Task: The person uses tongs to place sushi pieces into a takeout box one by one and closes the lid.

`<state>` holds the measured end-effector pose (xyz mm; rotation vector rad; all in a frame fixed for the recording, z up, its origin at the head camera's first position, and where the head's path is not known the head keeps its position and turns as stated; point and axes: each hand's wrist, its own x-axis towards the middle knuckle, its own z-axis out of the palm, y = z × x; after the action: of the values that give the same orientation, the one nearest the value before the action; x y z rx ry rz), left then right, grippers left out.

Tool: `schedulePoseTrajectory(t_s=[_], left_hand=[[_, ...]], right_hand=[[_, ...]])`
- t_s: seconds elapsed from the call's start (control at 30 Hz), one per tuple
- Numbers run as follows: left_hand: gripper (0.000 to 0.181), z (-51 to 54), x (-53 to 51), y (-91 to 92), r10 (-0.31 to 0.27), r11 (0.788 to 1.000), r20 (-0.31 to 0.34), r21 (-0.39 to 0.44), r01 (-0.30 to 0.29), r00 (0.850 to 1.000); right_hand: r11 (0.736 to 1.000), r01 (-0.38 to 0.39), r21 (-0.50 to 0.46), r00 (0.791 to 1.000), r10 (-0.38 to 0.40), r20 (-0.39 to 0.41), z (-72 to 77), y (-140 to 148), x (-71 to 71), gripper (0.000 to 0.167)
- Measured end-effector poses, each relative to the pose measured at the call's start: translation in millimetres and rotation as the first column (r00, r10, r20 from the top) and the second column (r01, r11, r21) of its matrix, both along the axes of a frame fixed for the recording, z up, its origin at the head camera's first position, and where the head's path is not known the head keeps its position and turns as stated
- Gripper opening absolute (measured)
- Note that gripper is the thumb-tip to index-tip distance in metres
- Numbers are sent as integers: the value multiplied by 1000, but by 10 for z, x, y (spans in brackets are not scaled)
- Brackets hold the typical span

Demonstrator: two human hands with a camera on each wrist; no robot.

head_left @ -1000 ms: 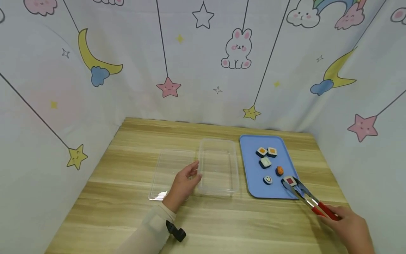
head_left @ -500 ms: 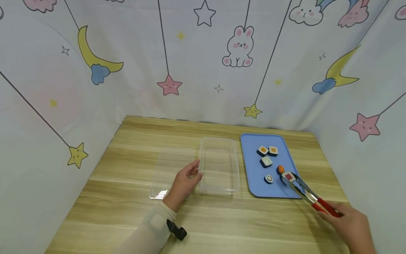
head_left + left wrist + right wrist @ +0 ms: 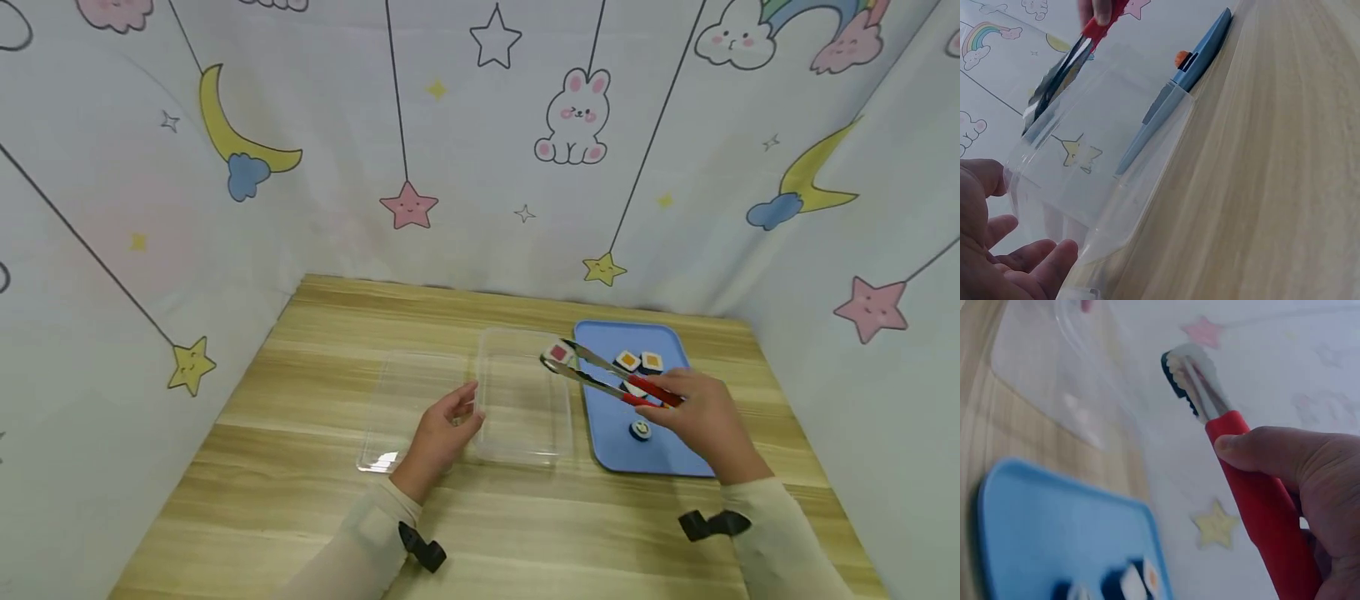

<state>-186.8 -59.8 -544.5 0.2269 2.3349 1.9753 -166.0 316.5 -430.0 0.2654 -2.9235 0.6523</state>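
The red-centred sushi piece (image 3: 558, 353) was in the air, pinched between the tips of the tongs (image 3: 1257, 500), in line with the right rear part of the clear container (image 3: 522, 457) in the head view; its height over the rim could not be told. The right hand (image 3: 697, 412) had its grip curled round the red handles, thumb along one of them. The left hand (image 3: 442, 429) touched the container's left side, its grip loosely spread with fingers slightly bent. Just left of the container lay a flat clear lid (image 3: 408, 392), partly behind that hand. To the right stood a blue tray (image 3: 611, 450) with two orange-centred pieces (image 3: 652, 362), a white-topped piece partly hidden by the tongs, an orange-topped piece (image 3: 1182, 59) and a small round roll (image 3: 641, 430). All rested on a wood-grained worktop (image 3: 300, 500) before a white curtain (image 3: 480, 133) printed with stars, moons and a rabbit.
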Motion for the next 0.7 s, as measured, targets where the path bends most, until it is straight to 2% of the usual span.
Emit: schedulePoseTrajectory(t_s=[0.07, 0.17, 0.23, 0.33, 0.43, 0.57, 0.7], left_hand=[[54, 15, 4, -3, -3, 1000, 4, 10, 3, 1000], [55, 11, -2, -5, -9, 1000, 13, 19, 8, 1000], [55, -3, -7, -4, -12, 1000, 16, 25, 12, 1000], [54, -12, -5, -4, -6, 1000, 10, 20, 6, 1000], [54, -5, 2, -6, 4, 1000, -1, 13, -4, 1000], [54, 2, 10, -7, 1, 1000, -9, 13, 0, 1000], [54, 11, 9, -7, 2, 1000, -6, 16, -2, 1000]], right_hand=[[999, -53, -3, 997, 53, 61, -26, -246, -235, 44], [992, -112, 51, 986, 105, 131, -95, -550, -554, 44], [989, -121, 79, 978, 106, 179, -112, -704, -719, 44], [981, -134, 140, 973, 103, 205, -115, -863, -898, 42], [966, -167, 196, 970, 126, 207, -96, -958, -996, 41], [940, -223, 259, 965, 175, 197, -87, -999, -1035, 41], [950, -197, 241, 968, 149, 203, -81, -968, -1023, 43]])
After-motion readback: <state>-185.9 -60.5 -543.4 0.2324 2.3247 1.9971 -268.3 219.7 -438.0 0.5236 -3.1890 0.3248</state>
